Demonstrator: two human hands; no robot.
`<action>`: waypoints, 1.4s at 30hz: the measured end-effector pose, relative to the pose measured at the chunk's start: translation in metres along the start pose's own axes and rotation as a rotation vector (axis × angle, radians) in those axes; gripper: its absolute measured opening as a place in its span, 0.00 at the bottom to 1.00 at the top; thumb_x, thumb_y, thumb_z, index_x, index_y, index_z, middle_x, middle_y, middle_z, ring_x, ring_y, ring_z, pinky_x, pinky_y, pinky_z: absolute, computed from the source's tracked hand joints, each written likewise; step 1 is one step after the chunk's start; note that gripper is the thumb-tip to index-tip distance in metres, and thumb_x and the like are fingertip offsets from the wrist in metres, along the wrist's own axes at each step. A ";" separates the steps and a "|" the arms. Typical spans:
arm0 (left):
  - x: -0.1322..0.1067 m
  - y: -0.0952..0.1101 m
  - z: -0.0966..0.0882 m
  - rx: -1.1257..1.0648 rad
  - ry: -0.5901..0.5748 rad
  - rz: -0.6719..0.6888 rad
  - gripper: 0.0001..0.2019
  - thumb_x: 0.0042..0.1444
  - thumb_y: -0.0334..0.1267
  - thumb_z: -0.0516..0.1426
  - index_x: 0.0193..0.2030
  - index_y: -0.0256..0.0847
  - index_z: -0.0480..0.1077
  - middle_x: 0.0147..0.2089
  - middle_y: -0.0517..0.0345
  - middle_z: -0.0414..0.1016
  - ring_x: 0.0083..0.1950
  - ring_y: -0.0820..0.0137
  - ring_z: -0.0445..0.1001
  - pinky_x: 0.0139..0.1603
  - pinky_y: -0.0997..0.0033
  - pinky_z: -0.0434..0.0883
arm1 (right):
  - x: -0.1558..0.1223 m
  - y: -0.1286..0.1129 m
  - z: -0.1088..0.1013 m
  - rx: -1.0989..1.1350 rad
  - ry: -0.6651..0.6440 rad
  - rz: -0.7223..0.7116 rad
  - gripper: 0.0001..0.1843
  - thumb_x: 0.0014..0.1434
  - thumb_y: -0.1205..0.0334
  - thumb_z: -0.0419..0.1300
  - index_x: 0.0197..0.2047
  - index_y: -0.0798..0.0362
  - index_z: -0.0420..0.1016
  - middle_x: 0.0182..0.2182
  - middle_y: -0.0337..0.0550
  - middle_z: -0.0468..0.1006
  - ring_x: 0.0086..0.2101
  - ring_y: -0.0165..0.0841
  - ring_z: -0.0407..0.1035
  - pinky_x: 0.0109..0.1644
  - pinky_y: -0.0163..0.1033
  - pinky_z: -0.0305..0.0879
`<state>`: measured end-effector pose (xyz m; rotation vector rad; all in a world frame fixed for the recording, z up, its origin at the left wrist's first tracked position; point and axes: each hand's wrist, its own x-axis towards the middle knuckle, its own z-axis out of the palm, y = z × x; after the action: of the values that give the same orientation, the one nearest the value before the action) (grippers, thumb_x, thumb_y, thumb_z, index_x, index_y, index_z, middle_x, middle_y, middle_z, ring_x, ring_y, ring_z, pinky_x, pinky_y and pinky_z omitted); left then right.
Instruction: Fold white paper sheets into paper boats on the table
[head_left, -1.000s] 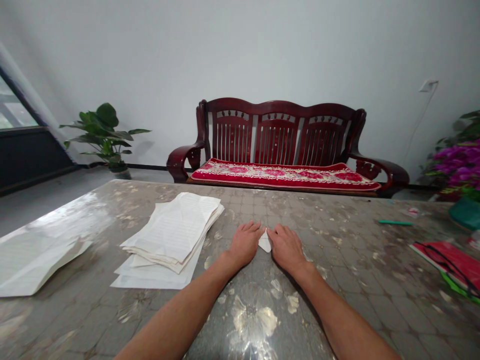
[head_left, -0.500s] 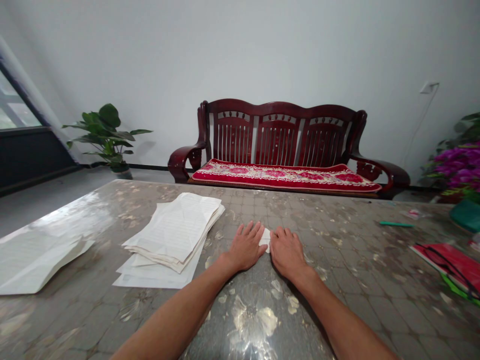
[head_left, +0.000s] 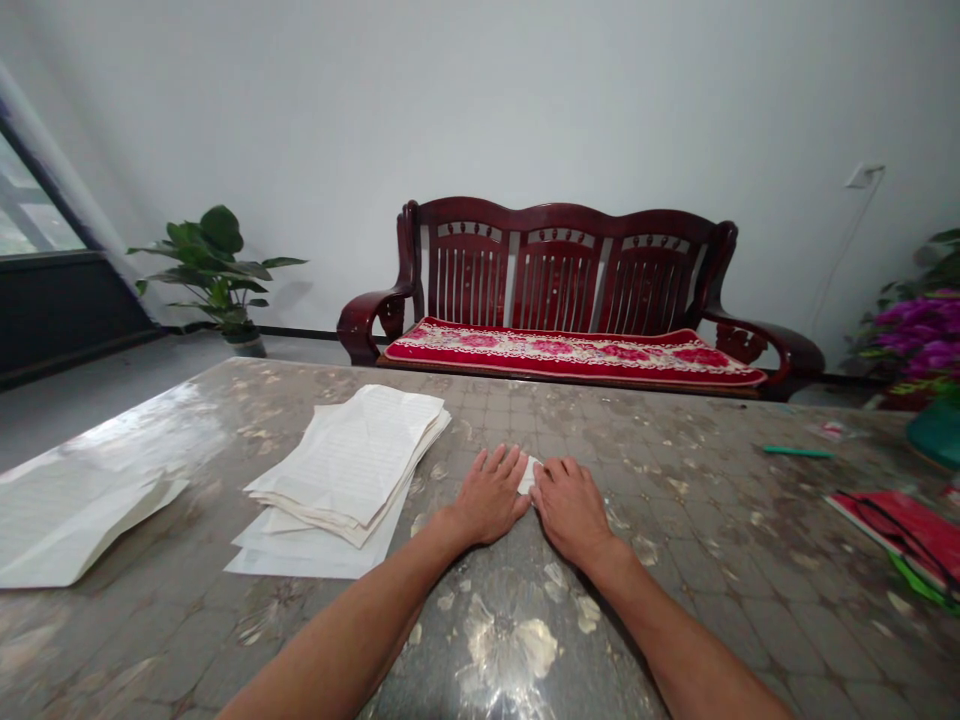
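A small folded piece of white paper (head_left: 528, 474) lies on the glossy patterned table (head_left: 675, 520), mostly hidden under my hands. My left hand (head_left: 489, 496) lies flat on its left part with the fingers stretched out. My right hand (head_left: 570, 503) rests palm down on its right part, fingers close together and slightly curled. The two hands touch side by side over the paper. A stack of lined white sheets (head_left: 352, 463) lies just to the left of my left hand.
More loose white paper (head_left: 67, 510) lies at the table's left edge. A green pen (head_left: 796, 452) and a red booklet (head_left: 904, 522) lie at the right. Behind the table stand a dark wooden bench (head_left: 570, 300), a green plant (head_left: 214, 265) and purple flowers (head_left: 919, 335).
My hands have closed in over the small folded paper, so less of it shows between them. The left hand's fingers have spread flat on it.
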<state>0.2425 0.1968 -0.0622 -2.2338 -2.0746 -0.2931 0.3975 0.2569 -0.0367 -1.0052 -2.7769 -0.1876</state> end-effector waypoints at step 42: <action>0.027 -0.006 -0.034 -0.347 -0.268 -0.282 0.12 0.48 0.46 0.66 0.29 0.41 0.73 0.30 0.59 0.75 0.35 0.65 0.73 0.32 0.73 0.59 | 0.006 0.030 0.021 0.421 0.182 0.041 0.17 0.69 0.59 0.49 0.48 0.50 0.79 0.40 0.45 0.78 0.44 0.36 0.68 0.51 0.40 0.61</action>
<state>0.2350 0.2175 -0.0240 -2.2573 -2.6720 -0.4214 0.4095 0.2868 -0.0544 -0.8844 -2.4789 0.2861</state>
